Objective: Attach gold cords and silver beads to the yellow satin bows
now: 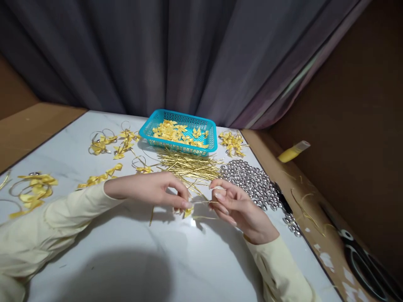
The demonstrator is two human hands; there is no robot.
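Over the middle of the white board, my left hand [163, 191] pinches a small yellow ribbon bow [188, 212] between thumb and fingertips. A thin gold strand [201, 202] runs from there to my right hand [234, 205], whose thumb and fingers are closed on its other end. Part of the bow is hidden behind my left fingertips. Just beyond both hands lies a pile of gold strands [189, 164]. Many shiny silver beads [248, 180] are heaped beyond my right hand.
A blue basket [147, 133] holds loose yellow bows. Bows with wire loops [34, 191] lie at the left, and another bow cluster [233, 143] at the back right. Black scissors [362, 264] and a yellow tube [292, 152] are on the right. A grey curtain [189, 54] hangs behind.
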